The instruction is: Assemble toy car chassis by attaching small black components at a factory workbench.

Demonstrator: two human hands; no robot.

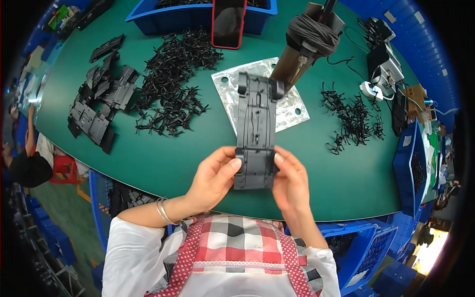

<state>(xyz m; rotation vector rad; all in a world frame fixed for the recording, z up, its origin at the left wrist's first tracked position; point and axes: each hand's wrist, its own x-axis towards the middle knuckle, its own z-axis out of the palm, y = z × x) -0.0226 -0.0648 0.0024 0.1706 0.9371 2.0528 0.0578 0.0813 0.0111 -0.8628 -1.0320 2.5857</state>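
Note:
Between my two hands is a long black plastic toy car chassis [256, 123], held lengthwise with its far end over a metal plate. My left hand [213, 175] grips its near left edge, thumb on top. On the opposite edge, my right hand [292, 180] grips it with thumb and fingers. Small black branched plastic parts [173, 74] lie in a large heap to the left, and a smaller pile of similar parts [354, 119] lies to the right. At the far left several more black chassis pieces [94, 111] are stacked loosely.
The square metal plate [292, 116] bears a brown post [292, 64] wrapped in dark cloth. A blue bin [198, 19] and a red-edged phone [228, 24] stand at the back. Cables and a white plug adapter [371, 90] lie right. Another person [32, 166] is at far left.

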